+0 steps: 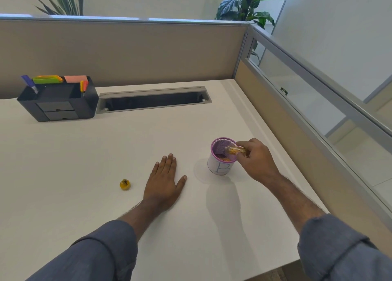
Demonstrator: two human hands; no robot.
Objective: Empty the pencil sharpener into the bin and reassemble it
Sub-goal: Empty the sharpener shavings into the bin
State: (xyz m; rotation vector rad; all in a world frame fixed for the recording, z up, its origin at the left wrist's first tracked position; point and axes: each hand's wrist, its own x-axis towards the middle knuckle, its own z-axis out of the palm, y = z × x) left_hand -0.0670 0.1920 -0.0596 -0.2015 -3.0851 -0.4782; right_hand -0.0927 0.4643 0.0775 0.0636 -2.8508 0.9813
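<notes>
We are mid-emptying: our right hand (253, 161) has its grip closed around the clear shavings barrel (234, 150), tipped over the bin (220, 166) just below. Our left hand (164, 185) lies flat and empty on the counter (84, 153); next we fetch the yellow sharpener cap (125, 184) beyond it.

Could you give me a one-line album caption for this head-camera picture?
Right hand tips clear sharpener tub over purple mesh bin; left hand lies flat.

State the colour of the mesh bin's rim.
Purple, on the mesh bin; the head view shows it.
</notes>
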